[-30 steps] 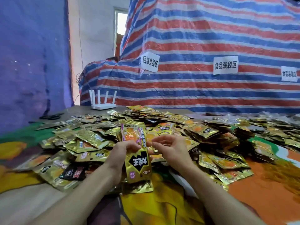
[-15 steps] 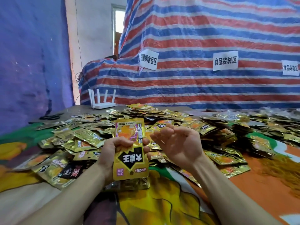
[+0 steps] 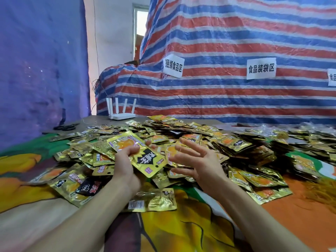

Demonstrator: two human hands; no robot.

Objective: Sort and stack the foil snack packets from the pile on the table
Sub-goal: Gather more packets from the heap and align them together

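Foil snack packets (image 3: 101, 151) lie heaped across the table (image 3: 21, 224), spreading from 9 round to 3 o'clock of the hands. The left hand (image 3: 125, 160) grips one gold packet (image 3: 145, 157), tilted with its far end toward 11 o'clock. The right hand (image 3: 198, 160) hovers beside it at 3 o'clock, fingers spread, holding nothing; the hands are apart.

The edge cuts off the rightmost paper sign (image 3: 332, 77); the held packet (image 3: 141, 154) hides most fingers of the left hand (image 3: 125, 163).
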